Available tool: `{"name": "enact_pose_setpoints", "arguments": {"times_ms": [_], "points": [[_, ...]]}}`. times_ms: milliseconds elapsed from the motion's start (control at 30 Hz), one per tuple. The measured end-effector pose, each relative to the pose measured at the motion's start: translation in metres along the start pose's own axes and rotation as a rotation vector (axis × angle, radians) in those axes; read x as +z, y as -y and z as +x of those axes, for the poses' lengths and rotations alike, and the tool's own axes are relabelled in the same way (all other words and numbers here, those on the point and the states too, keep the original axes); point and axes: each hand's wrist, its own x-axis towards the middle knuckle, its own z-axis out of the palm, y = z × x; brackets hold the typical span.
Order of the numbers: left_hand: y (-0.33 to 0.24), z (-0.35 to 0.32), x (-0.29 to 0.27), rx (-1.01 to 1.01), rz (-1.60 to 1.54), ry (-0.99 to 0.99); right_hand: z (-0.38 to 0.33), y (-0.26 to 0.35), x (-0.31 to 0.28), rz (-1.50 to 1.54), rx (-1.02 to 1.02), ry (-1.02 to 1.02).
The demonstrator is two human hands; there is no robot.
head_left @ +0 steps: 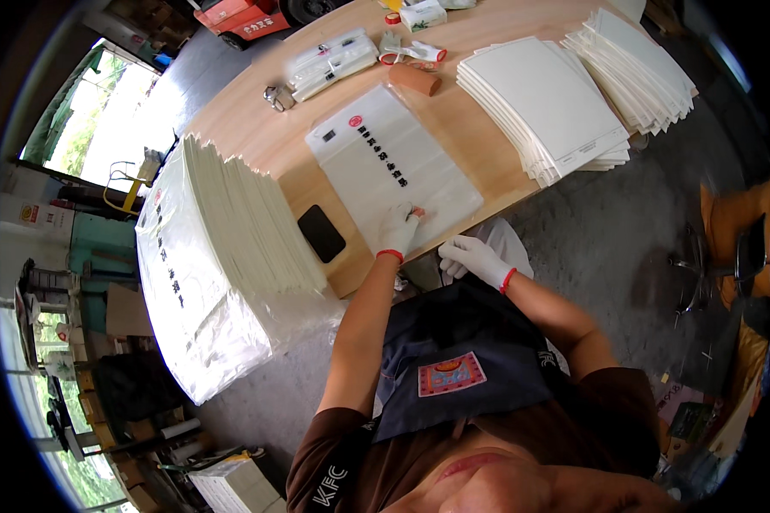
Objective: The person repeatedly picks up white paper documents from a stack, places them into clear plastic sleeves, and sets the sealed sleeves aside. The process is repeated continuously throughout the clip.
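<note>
A flat stack of clear plastic bags (402, 158) with dark print and a red round mark lies on the table in front of me. My left hand (399, 229), in a white glove with a red cuff, rests on its near edge; the fingers are drawn together in a pinch, and what they grip is too small to tell. Just off the table's front edge, my right hand (477, 259) in a matching glove is closed with curled fingers. A crumpled clear plastic bag (508, 246) shows right behind it; whether the fingers hold it is hidden.
A black phone (322, 233) lies left of the bags. Beside it stands a tall pile of white sheets (239, 214) in plastic. Paper stacks (539, 103) cover the right side. Farther back are an orange-brown block (415, 80), gloves (411, 51) and wrapped packs (334, 64).
</note>
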Motion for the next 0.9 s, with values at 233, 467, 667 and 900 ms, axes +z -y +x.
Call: {"name": "enact_pose_setpoints", "arguments": {"times_ms": [233, 467, 667, 900], "points": [[0.019, 0.011, 0.006, -0.096, -0.361, -0.069, 0.087, 0.033, -0.001, -0.284, -0.265, -0.118], [-0.072, 0.026, -0.087, 0.057, -1.234, -0.191, 0.118, -0.058, -0.112, -1.261, -0.435, -0.390], [-0.095, 0.007, -0.045, 0.440, -0.653, -0.319, 0.053, 0.066, -0.029, -0.524, -0.055, -0.180], [-0.201, -0.102, 0.001, 0.811, -0.096, -0.102, -0.007, 0.032, -0.027, -1.176, -0.742, -0.356]]}}
